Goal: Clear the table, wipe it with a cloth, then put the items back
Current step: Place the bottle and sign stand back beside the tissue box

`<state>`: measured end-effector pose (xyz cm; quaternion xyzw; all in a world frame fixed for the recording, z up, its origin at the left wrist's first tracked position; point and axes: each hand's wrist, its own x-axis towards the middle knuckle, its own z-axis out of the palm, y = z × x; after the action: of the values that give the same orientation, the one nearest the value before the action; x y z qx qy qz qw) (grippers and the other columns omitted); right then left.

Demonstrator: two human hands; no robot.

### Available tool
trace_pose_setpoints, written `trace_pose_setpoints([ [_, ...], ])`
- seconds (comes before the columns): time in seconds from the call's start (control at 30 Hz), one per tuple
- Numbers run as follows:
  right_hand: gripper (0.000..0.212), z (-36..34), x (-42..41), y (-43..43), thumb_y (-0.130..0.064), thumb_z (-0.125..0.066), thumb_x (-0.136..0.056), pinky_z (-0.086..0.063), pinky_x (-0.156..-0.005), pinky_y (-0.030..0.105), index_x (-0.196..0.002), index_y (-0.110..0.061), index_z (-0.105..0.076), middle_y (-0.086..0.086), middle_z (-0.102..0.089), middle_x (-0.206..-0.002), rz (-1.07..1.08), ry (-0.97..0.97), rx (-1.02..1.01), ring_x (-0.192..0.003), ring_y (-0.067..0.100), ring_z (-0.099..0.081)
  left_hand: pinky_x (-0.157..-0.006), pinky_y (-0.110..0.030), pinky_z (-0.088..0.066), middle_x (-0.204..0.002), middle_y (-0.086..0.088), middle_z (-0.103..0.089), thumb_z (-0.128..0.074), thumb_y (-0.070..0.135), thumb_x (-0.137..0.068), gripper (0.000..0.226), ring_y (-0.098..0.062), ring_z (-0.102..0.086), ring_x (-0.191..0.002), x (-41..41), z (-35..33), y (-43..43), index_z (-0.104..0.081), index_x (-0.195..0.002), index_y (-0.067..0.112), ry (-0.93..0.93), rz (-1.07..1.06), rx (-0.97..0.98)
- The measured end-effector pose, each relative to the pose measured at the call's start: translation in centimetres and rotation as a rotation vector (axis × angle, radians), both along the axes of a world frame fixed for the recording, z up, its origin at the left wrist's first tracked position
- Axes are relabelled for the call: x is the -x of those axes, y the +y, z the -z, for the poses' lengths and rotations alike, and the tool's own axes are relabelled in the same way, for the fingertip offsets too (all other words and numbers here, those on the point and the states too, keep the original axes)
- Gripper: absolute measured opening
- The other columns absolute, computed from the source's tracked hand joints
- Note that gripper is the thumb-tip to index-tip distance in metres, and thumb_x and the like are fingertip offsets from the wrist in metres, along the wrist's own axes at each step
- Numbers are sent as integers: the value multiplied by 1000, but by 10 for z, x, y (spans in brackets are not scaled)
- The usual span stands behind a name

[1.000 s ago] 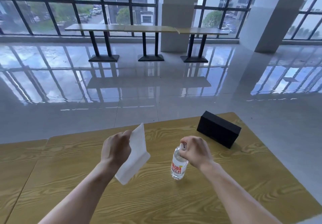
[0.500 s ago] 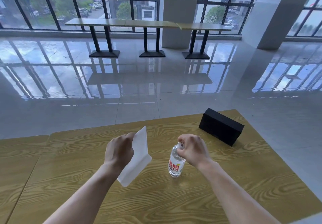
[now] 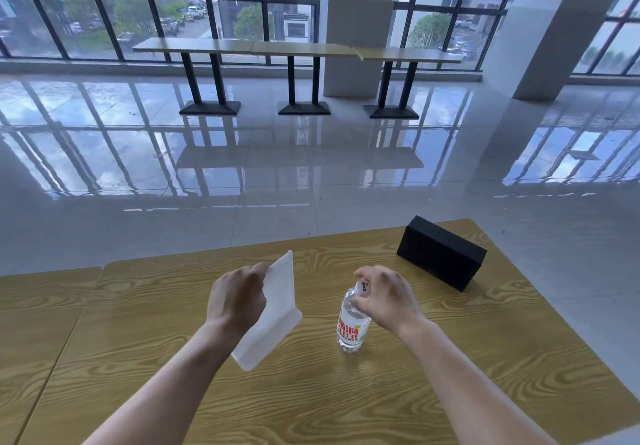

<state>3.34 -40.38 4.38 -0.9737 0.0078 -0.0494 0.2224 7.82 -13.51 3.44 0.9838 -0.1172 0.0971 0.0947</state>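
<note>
Left hand (image 3: 239, 297) clamps white sign stand (image 3: 277, 309); right hand (image 3: 384, 297) fingers pinch water bottle (image 3: 350, 327) cap. I'd lift vertically, gripping lower.

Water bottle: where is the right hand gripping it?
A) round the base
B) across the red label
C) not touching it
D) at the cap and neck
D: the right hand has its fingers curled round the top of the water bottle, at the cap and neck, leaving the red label and the base uncovered.

The bottle (image 3: 349, 308) bears a label (image 3: 352, 330) with big red Chinese characters, too blurred to read surely. The cap (image 3: 364, 287) has small dark print, also unreadable.
</note>
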Motion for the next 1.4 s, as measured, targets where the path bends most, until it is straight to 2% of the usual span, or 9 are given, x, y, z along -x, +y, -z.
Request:
trace_pose_setpoints([
  [0.37, 37, -21, 18, 20, -16, -78, -81, -41, -91, 17, -116, -13, -70, 1, -71, -109, -246, -351, -58, -105, 15, -64, -65, -32, -47, -86, 8, -72, -64, 13, -84, 25, -23, -64, -83, 28, -22, 10, -69, -99, 32, 65, 163, 157],
  [0.53, 61, -21, 36, 50, -37, -73, -86, -40, -91, 22, -140, -19, -53, -1, -64, -129, -401, -207, -68, -115, 14, -57, -61, -29, -46, -77, 14, -70, -68, 16, -80, 23, -14, -61, -72, 52, -32, 19, -70, -93, 35, 81, 236, 242],
  [0.63, 54, -16, 46, 62, -36, -69, -89, -41, -94, 28, -139, -20, -54, -2, -66, -127, -396, -147, -72, -118, 16, -57, -62, -29, -48, -80, 15, -70, -69, 15, -79, 25, -11, -61, -73, 63, -36, 22, -69, -94, 35, 93, 299, 252],
  [0.73, 31, -16, 64, 67, -29, -68, -89, -49, -83, 34, -119, -21, -66, -1, -73, -106, -355, -115, -103, -98, 17, -64, -63, -30, -46, -82, 14, -70, -67, 17, -81, 22, -12, -62, -76, 70, -35, 23, -67, -94, 35, 99, 373, 236],
  [0.83, 7, -16, 86, 70, -22, -69, -88, -41, -65, 27, -94, -19, -69, -7, -69, -80, -247, -83, -127, -72, 10, -56, -61, -27, -41, -83, 13, -70, -65, 17, -83, 20, -13, -61, -77, 77, -34, 20, -68, -95, 34, 115, 467, 216],
  [0.9, 3, -16, 103, 70, -21, -70, -87, -36, -59, 19, -86, -19, -69, -10, -64, -71, -161, -71, -139, -71, 12, -55, -59, -20, -36, -83, 13, -70, -66, 17, -83, 19, -12, -60, -75, 84, -32, 16, -68, -94, 32, 94, 537, 216],
  [1.0, 3, -14, 130, 66, -18, -71, -86, -34, -56, 14, -84, -16, -71, -8, -63, -68, -47, -78, -171, -72, 13, -54, -58, -12, -30, -83, 13, -69, -68, 22, -84, 15, -12, -59, -75, 93, -28, 8, -68, -94, 33, 84, 601, 225],
  [1.27, 4, -14, 188, 35, -17, -72, -84, -45, -62, 26, -81, -20, -71, -12, -65, -67, 178, -63, -200, -68, 9, -58, -59, -25, -42, -83, 13, -68, -68, 21, -84, 13, -18, -62, -75, 115, -16, -38, -69, -93, 31, 67, 712, 282],
  [1.4, 6, -19, 208, 0, -19, -71, -85, -50, -60, 31, -81, -23, -70, -11, -67, -69, 262, -73, -191, -65, 6, -59, -82, -31, -48, -117, 11, -65, -72, 36, -85, 39, -16, -60, -103, 127, -9, -70, -62, -123, 28, -12, 785, 281],
])
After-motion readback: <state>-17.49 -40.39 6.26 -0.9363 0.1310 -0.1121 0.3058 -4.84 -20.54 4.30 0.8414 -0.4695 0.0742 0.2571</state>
